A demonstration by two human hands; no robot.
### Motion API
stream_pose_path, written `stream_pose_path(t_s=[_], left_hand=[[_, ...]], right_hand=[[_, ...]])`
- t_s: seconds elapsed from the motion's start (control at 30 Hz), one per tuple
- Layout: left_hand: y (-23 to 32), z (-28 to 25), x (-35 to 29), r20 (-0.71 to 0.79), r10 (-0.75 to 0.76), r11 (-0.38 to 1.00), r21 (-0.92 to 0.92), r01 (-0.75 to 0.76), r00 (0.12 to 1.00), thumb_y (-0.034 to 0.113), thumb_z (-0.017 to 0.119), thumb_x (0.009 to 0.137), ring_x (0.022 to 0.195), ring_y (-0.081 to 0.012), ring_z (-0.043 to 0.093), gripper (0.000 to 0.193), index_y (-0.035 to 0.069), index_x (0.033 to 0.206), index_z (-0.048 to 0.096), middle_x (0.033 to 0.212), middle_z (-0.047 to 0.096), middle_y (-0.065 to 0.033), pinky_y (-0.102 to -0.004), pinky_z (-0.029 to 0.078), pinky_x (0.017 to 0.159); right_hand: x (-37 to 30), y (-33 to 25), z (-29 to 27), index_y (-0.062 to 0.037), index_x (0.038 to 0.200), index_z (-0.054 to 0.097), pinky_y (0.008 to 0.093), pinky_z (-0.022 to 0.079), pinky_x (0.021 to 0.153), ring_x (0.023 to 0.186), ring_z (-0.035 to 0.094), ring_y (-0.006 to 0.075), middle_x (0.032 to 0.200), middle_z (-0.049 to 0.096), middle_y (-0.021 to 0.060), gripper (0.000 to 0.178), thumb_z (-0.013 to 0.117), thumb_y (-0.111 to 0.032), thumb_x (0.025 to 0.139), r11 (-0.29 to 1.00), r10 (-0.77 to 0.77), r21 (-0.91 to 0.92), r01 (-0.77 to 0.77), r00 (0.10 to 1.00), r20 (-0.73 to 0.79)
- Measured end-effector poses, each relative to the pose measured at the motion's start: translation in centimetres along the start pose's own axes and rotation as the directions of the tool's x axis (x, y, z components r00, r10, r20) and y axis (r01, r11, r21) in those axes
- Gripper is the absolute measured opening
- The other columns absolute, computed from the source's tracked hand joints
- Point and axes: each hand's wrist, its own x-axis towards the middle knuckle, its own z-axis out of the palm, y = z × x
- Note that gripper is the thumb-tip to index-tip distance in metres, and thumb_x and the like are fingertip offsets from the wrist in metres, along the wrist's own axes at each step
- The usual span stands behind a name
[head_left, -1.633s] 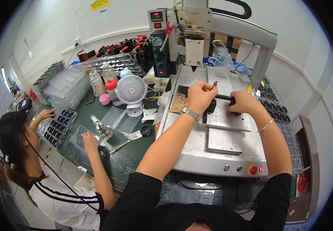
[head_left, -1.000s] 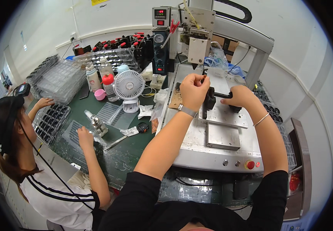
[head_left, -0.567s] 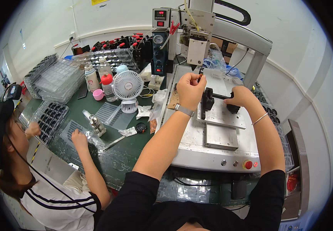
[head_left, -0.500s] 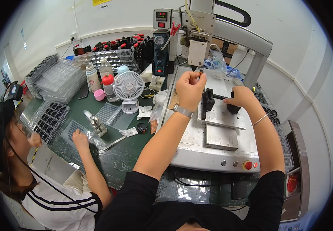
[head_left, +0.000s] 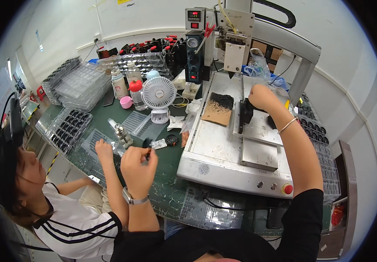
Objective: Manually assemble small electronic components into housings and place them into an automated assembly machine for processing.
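Note:
My left hand (head_left: 138, 170) is over the green bench, off the machine's left front corner. Its fingers pinch a small dark piece with an orange-brown spot (head_left: 148, 153), too small to name. My right hand (head_left: 261, 97) is curled at the far side of a black block-like clamp (head_left: 246, 112) on the metal fixture plate (head_left: 262, 128); its fingertips are hidden, so what they grip does not show. A second black block (head_left: 272, 122) is partly covered by my right forearm. Above the plate hangs the machine's head with a dark pointed tip (head_left: 231, 75).
A co-worker's hand (head_left: 104, 150) rests on the bench at left, near a metal spray-gun-like tool (head_left: 123, 135). Around it are a white fan (head_left: 158, 94), bottles (head_left: 136, 94) and clear trays of black parts (head_left: 70, 126). Brown cardboard with black residue (head_left: 218, 109) lies on the machine bed (head_left: 210, 144).
My left hand has swung left and toward me, from above the fixture to over the bench, still pinching the small piece. My right hand has shifted from the right-hand black block toward the left one.

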Motion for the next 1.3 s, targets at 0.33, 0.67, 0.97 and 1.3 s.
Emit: stream_pose_path(t_s=[0.33,0.67,0.97,1.3], left_hand=[[-10.0,-1.2,-8.3,0.497,-0.274,0.879,0.477,0.005,0.823,0.024,0.071,0.074,0.065,-0.029,0.058,0.024,0.004,0.075,0.058,0.07,0.057,-0.0105,-0.0382,0.045,0.057],[1.5,-0.6,-2.8,0.355,-0.153,0.986,-0.013,0.169,0.922,0.005,0.071,0.073,0.061,-0.0159,0.054,0.014,0.001,0.084,0.063,0.07,0.056,-0.0064,-0.0274,0.042,0.055],[6.3,5.0,-0.5,0.35,0.22,0.931,-0.355,-0.088,0.911,0.013,0.071,0.074,0.092,-0.0281,0.054,0.022,0.003,0.092,0.061,0.1,0.057,-0.0141,-0.036,0.044,0.081],[5.8,10.4,-2.6,0.368,0.266,0.947,0.071,-0.313,0.891,0.044,0.064,0.08,0.118,-0.0418,0.037,0.057,0.0,0.115,0.055,0.122,0.044,-0.0225,-0.0507,0.028,0.1]], right_hand=[[-0.8,-2.7,0.6,0.0043,0.088,0.069,0.0447,0.051,0.08,0.091,0.062,0.0412,0.099,0.064,0.0261,0.025,0.052,-0.009,0.075,0.998,0.008,-0.063,-0.001,0.995,0.102],[1.0,-1.8,-1.2,0.0129,0.082,0.064,0.0476,0.051,0.048,0.059,0.064,0.0391,0.079,0.064,0.0275,0.024,0.048,-0.004,0.075,0.983,-0.094,-0.127,0.132,0.958,0.271],[0.6,-2.6,2.4,0.0,0.097,0.069,0.0453,0.053,0.074,0.092,0.065,0.0343,0.101,0.067,0.0172,0.046,0.042,-0.037,0.094,0.958,-0.001,-0.285,0.045,0.988,0.154],[-2.3,-1.2,2.8,-0.0013,0.144,0.025,0.0428,0.024,0.111,0.135,0.03,0.0375,0.144,0.032,0.0256,0.087,0.03,-0.068,0.089,1.0,-0.02,0.015,0.021,0.999,-0.045]])
